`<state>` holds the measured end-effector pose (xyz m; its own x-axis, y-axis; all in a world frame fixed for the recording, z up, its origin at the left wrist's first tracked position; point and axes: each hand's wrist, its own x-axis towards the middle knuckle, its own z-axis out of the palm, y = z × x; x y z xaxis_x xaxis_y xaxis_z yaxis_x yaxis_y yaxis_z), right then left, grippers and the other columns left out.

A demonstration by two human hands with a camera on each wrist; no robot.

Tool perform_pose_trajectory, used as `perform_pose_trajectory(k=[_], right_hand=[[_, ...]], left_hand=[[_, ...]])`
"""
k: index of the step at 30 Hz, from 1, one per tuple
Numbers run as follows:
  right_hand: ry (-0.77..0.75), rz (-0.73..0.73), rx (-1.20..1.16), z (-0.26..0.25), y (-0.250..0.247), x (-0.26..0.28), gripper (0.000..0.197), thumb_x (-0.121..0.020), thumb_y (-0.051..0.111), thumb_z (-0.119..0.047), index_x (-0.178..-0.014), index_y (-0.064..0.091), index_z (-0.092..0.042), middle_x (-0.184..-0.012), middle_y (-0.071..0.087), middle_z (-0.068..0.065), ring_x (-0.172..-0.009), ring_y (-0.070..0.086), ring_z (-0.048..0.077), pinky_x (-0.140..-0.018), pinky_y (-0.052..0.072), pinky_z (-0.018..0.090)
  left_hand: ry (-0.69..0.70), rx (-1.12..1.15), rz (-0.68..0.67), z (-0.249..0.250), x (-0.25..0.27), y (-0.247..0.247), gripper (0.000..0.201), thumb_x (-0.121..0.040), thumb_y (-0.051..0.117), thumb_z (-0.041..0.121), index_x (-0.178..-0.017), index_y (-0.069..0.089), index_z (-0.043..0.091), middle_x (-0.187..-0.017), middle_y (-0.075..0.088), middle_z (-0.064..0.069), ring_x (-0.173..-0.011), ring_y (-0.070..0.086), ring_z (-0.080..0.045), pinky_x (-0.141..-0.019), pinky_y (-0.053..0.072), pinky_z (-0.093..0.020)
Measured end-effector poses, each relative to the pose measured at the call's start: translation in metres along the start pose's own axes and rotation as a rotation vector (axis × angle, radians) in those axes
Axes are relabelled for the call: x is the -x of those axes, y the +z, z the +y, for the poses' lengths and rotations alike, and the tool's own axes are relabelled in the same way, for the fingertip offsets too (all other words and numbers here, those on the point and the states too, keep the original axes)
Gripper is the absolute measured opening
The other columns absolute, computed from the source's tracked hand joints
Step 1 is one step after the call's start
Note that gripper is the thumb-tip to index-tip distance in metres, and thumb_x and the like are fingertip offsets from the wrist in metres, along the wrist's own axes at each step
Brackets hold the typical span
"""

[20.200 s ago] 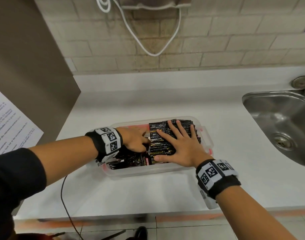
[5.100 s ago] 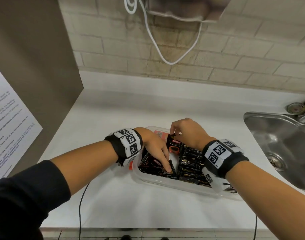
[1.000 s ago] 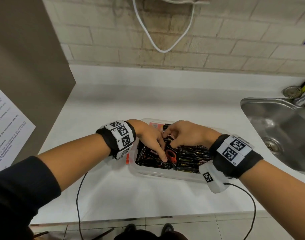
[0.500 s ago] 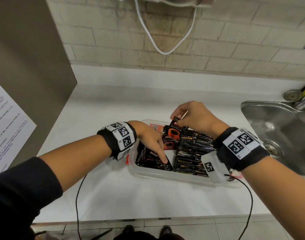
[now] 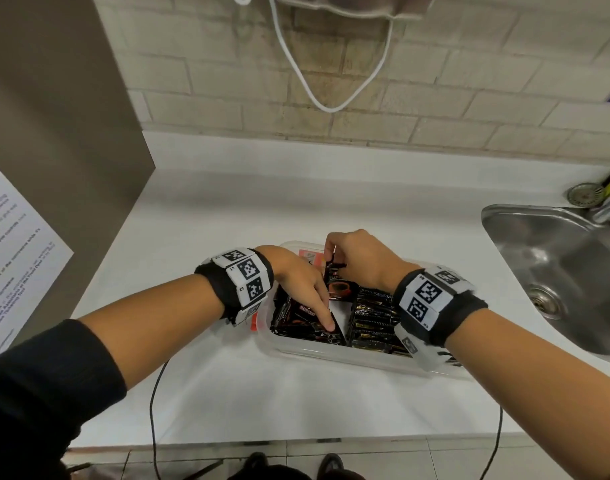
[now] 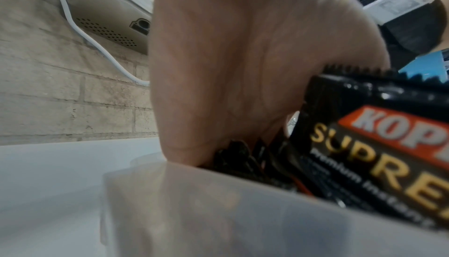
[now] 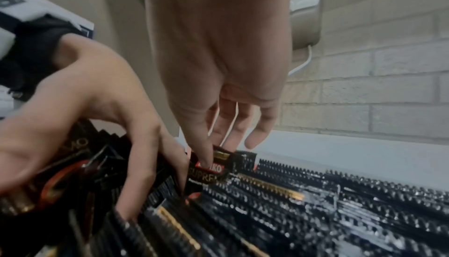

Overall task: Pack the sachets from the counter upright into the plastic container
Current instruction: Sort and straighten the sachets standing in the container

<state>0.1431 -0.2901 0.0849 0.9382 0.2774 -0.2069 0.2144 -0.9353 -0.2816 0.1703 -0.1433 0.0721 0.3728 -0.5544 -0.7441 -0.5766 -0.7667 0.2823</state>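
A clear plastic container point(image 5: 334, 353) sits on the white counter point(image 5: 296, 209). Black sachets point(image 5: 373, 317) stand upright in rows in its right part. My left hand point(image 5: 322, 311) reaches in from the left, its index finger stretched out and pressing back leaning sachets point(image 5: 296, 317), which leaves a gap. My right hand point(image 5: 331, 254) pinches one black and orange sachet point(image 5: 338, 285) by its top edge, upright over the gap at the far side. The right wrist view shows those fingers point(image 7: 206, 151) on the sachet point(image 7: 206, 173). In the left wrist view my palm point(image 6: 230, 69) stands beside a sachet point(image 6: 364, 146).
A steel sink point(image 5: 504, 216) lies to the right of the container. A brown panel point(image 5: 54, 133) with a printed sheet point(image 5: 12, 258) bounds the counter on the left. A white cable point(image 5: 296, 74) hangs on the brick wall. Wrist cables point(image 5: 154, 403) drop over the front edge.
My right hand had lifted the sachet above the container; it has since lowered it toward the gap at the far side. My left hand keeps pressing the leaning sachets back.
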Motion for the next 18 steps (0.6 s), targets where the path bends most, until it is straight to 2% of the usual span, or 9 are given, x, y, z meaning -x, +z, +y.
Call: perform_pose_trajectory(k=[4,7,11,14,16,18], right_hand=[[-0.027,0.0,0.137,0.0025,0.0037,0.0,0.033,-0.08,0.064,0.003,-0.105,0.059,-0.018,-0.103,0.061,0.001,-0.095,0.059,0.022,-0.081,0.048,0.035],[-0.02,0.009,0.133,0.0042,0.0064,-0.0003,0.036,-0.08,0.066,0.001,-0.111,0.055,-0.015,-0.105,0.057,0.002,-0.095,0.058,0.025,-0.079,0.048,0.035],[-0.011,0.012,0.134,0.0037,0.0089,-0.0002,0.039,-0.079,0.073,-0.007,-0.112,0.052,-0.014,-0.109,0.055,0.006,-0.097,0.057,0.026,-0.081,0.051,0.04],[-0.005,0.011,0.161,0.0048,0.0097,0.0002,0.038,-0.08,0.075,-0.011,-0.11,0.051,-0.014,-0.109,0.052,0.005,-0.096,0.054,0.025,-0.076,0.045,0.034],[-0.006,0.007,0.172,0.0044,0.0081,0.0014,0.035,-0.081,0.074,-0.011,-0.108,0.052,-0.015,-0.107,0.051,0.004,-0.095,0.052,0.024,-0.075,0.041,0.032],[-0.025,0.002,0.177,0.0026,0.0053,0.0034,0.025,-0.082,0.07,-0.009,-0.1,0.055,-0.017,-0.102,0.052,0.002,-0.094,0.053,0.023,-0.074,0.042,0.031]], left_hand=[[0.005,-0.012,0.007,0.0014,0.0011,0.0013,0.064,-0.081,0.06,0.074,-0.133,0.062,0.037,-0.15,0.043,0.011,-0.14,0.033,-0.017,-0.102,0.025,-0.033],[0.001,-0.019,0.006,0.0022,0.001,0.0014,0.064,-0.081,0.06,0.075,-0.134,0.061,0.038,-0.151,0.042,0.01,-0.141,0.032,-0.017,-0.101,0.025,-0.033],[0.011,-0.022,0.011,0.0021,0.0012,0.0011,0.063,-0.082,0.06,0.074,-0.133,0.06,0.039,-0.151,0.041,0.009,-0.141,0.032,-0.018,-0.1,0.025,-0.033],[0.014,-0.029,0.008,0.0016,0.0012,0.0012,0.061,-0.081,0.06,0.074,-0.132,0.061,0.04,-0.15,0.042,0.01,-0.138,0.033,-0.017,-0.1,0.026,-0.034],[0.015,-0.03,0.004,0.0014,0.0018,0.001,0.059,-0.081,0.06,0.075,-0.128,0.062,0.04,-0.143,0.044,0.01,-0.132,0.034,-0.015,-0.098,0.026,-0.033],[0.022,-0.016,0.006,0.0003,0.0024,0.0002,0.052,-0.081,0.061,0.073,-0.12,0.066,0.039,-0.128,0.046,0.013,-0.121,0.036,-0.013,-0.096,0.027,-0.031]])
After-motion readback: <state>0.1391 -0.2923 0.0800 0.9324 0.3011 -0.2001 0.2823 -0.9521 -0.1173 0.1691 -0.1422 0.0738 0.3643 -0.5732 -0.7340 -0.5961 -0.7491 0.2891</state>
